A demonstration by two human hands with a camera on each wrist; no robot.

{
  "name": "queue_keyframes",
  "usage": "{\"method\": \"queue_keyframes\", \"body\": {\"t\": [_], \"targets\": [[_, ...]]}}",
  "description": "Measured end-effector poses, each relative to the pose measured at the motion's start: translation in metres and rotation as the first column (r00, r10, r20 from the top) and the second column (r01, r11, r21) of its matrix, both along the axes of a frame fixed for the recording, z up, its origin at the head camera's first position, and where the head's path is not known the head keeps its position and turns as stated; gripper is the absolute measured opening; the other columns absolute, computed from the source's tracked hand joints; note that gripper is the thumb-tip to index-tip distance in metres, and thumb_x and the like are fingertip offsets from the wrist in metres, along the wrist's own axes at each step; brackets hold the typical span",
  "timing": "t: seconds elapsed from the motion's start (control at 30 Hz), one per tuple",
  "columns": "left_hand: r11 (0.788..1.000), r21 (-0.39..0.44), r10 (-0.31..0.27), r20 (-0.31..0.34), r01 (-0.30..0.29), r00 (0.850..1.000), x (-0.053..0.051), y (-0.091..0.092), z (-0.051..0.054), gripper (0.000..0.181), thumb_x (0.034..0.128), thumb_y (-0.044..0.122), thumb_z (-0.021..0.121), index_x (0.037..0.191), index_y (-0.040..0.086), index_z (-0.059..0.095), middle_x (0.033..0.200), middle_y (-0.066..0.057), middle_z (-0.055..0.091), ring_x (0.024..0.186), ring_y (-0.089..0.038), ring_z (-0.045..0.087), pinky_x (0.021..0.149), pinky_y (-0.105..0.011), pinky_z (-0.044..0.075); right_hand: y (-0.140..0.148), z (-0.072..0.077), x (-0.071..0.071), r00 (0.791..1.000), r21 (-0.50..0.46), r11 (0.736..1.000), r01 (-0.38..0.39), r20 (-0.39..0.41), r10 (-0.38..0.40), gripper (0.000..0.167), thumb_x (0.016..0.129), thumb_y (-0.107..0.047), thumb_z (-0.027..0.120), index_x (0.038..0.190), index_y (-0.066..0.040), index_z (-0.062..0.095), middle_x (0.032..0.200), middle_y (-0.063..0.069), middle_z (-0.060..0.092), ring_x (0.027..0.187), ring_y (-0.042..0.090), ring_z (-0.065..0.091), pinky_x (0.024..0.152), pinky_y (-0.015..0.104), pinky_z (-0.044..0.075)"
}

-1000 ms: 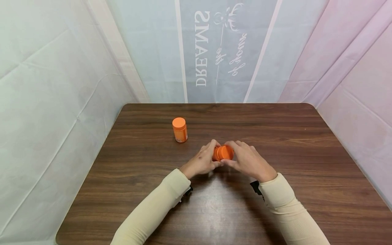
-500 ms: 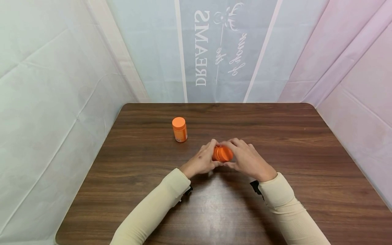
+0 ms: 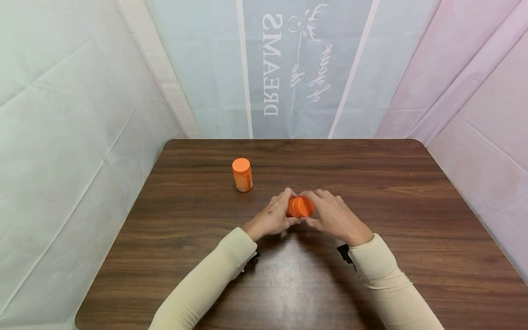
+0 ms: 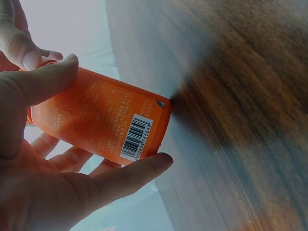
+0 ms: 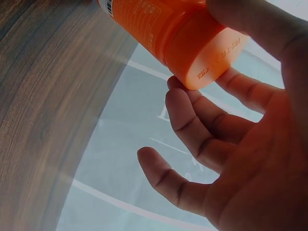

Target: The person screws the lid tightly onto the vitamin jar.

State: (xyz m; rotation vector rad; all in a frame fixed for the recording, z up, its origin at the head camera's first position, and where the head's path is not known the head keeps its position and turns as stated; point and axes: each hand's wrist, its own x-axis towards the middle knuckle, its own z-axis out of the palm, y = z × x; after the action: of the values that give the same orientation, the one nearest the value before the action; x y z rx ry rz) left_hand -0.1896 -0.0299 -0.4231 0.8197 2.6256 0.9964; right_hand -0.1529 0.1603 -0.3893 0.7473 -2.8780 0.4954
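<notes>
An orange bottle point(image 4: 101, 113) with a printed label and barcode is held tilted above the table's middle, one bottom edge close to or on the wood. My left hand point(image 3: 270, 217) grips its body, thumb on the near side and fingers around the far side. At the other end, my right hand point(image 3: 336, 217) holds the ridge-edged orange cap point(image 5: 204, 55) between thumb and fingers. The cap sits on the bottle's neck, and its raised lettering faces the right palm. A second orange bottle point(image 3: 242, 175), capped, stands upright farther back and to the left.
The brown wooden table point(image 3: 198, 275) has rounded corners. White cloth hangs along the left point(image 3: 70, 160) and right sides. A pale blue printed cloth point(image 3: 305, 68) hangs behind the far edge.
My right fingers have shifted slightly around the cap, reaching farther over it half a second ago and then drawing back. The left hand and the standing bottle stay put.
</notes>
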Motion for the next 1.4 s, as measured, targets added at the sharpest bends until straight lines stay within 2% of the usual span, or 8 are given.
{"method": "queue_keyframes", "body": {"t": [0.23,0.57,0.7,0.83,1.07,1.2,1.4], "targets": [[1.0,-0.001,0.005,-0.009,-0.005,1.0,0.0033,0.0018,-0.0031,0.054,0.089,0.022,0.078,0.128,0.014,0.041,0.117,-0.006,0.056,0.104,-0.024,0.053,0.084,-0.036,0.049,0.0018,-0.0032,0.0027,0.999,0.002,1.0,0.029,0.037,-0.029,0.057,0.081,-0.029,0.084,0.128,-0.007,0.06,0.108,0.013,0.065,0.091,0.029,0.061,0.071,0.05,0.048],[1.0,0.001,-0.001,-0.016,0.001,1.0,0.0054,0.0023,-0.0046,0.051,0.091,0.024,0.076,0.128,0.013,0.041,0.119,-0.005,0.054,0.103,-0.023,0.052,0.083,-0.034,0.049,0.0029,-0.0044,0.0039,0.994,-0.007,0.997,0.072,0.08,-0.071,0.056,0.085,-0.036,0.081,0.127,-0.005,0.06,0.101,0.013,0.067,0.088,0.029,0.061,0.073,0.054,0.049],[1.0,0.006,-0.009,-0.024,0.01,1.0,0.0043,0.0022,-0.0049,0.053,0.0899,0.017,0.077,0.128,0.012,0.041,0.121,-0.007,0.055,0.105,-0.023,0.053,0.086,-0.035,0.048,0.0028,-0.0053,0.0033,0.996,0.002,0.998,0.057,0.064,-0.057,0.066,0.082,-0.039,0.082,0.134,-0.006,0.057,0.112,0.015,0.065,0.095,0.031,0.062,0.074,0.056,0.05],[1.0,0.01,-0.017,-0.038,0.017,0.999,0.0032,0.0023,-0.0053,0.055,0.0879,0.012,0.078,0.128,0.011,0.04,0.123,-0.008,0.055,0.107,-0.025,0.055,0.088,-0.035,0.049,0.0033,-0.0074,0.0029,0.999,0.002,1.0,0.018,0.034,-0.018,0.073,0.078,-0.035,0.087,0.139,-0.01,0.055,0.122,0.015,0.061,0.103,0.033,0.061,0.075,0.056,0.05],[0.999,0.032,-0.018,-0.038,0.019,0.999,0.0016,0.0021,-0.0044,0.057,0.0867,0.014,0.08,0.128,0.01,0.041,0.122,-0.009,0.057,0.103,-0.022,0.058,0.084,-0.03,0.051,0.0035,-0.007,0.0024,1.0,-0.007,1.0,-0.025,-0.008,0.025,0.065,0.076,-0.015,0.087,0.134,-0.009,0.058,0.117,0.012,0.062,0.1,0.032,0.062,0.072,0.052,0.05],[0.999,0.03,-0.022,-0.045,0.024,0.999,0.0008,0.0016,-0.0032,0.057,0.0865,0.015,0.08,0.127,0.01,0.041,0.122,-0.009,0.057,0.104,-0.023,0.058,0.085,-0.031,0.05,0.0025,-0.0059,0.002,1.0,-0.009,1.0,-0.015,-0.006,0.015,0.062,0.077,-0.016,0.086,0.132,-0.009,0.059,0.114,0.012,0.063,0.096,0.03,0.063,0.069,0.05,0.049],[1.0,0.009,-0.021,-0.038,0.021,0.999,0.0006,0.0004,-0.0008,0.056,0.087,0.017,0.08,0.127,0.012,0.041,0.122,-0.008,0.056,0.107,-0.025,0.054,0.09,-0.037,0.048,0.0004,-0.0025,0.0012,0.999,-0.007,1.0,0.023,0.048,-0.023,0.06,0.08,-0.023,0.085,0.131,-0.007,0.058,0.113,0.013,0.064,0.092,0.026,0.06,0.07,0.048,0.049]]}}
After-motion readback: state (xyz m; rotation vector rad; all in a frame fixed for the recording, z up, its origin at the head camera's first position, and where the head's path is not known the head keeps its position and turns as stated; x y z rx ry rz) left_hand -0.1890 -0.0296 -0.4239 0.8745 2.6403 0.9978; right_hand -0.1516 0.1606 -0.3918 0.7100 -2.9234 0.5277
